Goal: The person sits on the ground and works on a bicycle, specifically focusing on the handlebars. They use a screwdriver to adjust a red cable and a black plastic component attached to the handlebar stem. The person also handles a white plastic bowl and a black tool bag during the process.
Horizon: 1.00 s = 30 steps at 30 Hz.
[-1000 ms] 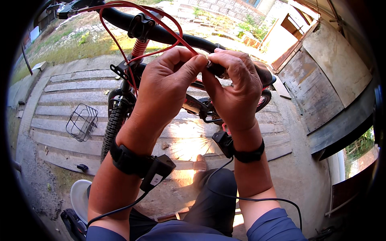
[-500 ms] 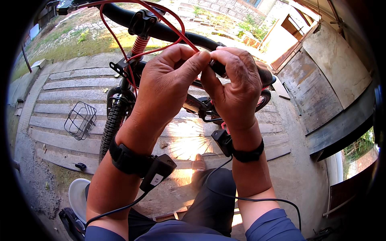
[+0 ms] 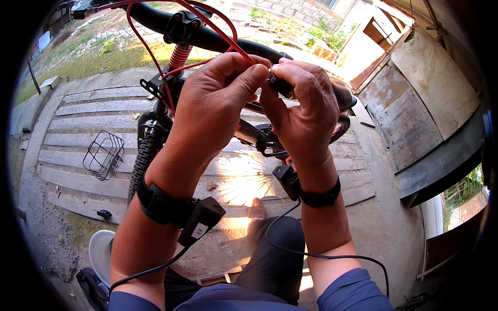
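A bicycle stands in front of me with its black handlebar [image 3: 218,44] slanting across the top of the view. Between thumb and forefinger, my left hand [image 3: 212,98] pinches the end of a red cable [image 3: 239,50] that loops over the bar. My right hand [image 3: 306,101] is closed on a small dark fitting [image 3: 280,85] by the handlebar; its exact kind is partly hidden by the fingers. The two hands' fingertips nearly meet at the cable's end. Below the bar are a red-ribbed steering column [image 3: 179,57] and the knobbly front tyre [image 3: 146,155].
A black wire basket [image 3: 104,155] lies on the slatted concrete at left. Near my left elbow is a pale round stool seat [image 3: 101,256]. Worn boards [image 3: 404,114] lean at right. Black straps with small boxes and cords [image 3: 199,220] sit on my wrists.
My fingertips have shifted slightly, and more of the dark fitting shows between them. The handlebar has moved a little to the left. Both hands keep their hold.
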Available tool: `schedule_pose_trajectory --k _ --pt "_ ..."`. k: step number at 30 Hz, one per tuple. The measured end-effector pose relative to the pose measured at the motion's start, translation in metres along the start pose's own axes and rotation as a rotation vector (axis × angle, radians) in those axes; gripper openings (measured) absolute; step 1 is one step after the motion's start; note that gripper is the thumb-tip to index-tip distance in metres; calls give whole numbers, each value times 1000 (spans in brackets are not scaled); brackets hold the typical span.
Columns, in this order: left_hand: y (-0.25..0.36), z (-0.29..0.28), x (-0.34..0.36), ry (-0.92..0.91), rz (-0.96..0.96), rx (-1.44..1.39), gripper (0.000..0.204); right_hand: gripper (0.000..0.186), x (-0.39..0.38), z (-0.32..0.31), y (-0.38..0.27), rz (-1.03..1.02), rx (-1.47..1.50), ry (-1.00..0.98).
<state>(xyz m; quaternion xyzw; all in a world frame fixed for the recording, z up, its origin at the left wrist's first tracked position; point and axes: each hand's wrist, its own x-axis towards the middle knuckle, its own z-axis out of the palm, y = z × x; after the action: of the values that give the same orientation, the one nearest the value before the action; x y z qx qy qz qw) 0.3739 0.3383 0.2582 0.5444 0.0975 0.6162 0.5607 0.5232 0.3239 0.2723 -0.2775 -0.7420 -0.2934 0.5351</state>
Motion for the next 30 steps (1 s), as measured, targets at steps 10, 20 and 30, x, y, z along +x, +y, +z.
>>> schedule_pose_trajectory --k 10,20,30 --pt "-2 -4 2 -21 -13 46 14 28 1 1 5 -72 -40 24" --pt "-4 1 2 31 -12 40 18 27 0 1 4 -46 -36 16" --pt "-5 1 3 13 26 93 18 28 -1 -1 3 -36 -37 11"
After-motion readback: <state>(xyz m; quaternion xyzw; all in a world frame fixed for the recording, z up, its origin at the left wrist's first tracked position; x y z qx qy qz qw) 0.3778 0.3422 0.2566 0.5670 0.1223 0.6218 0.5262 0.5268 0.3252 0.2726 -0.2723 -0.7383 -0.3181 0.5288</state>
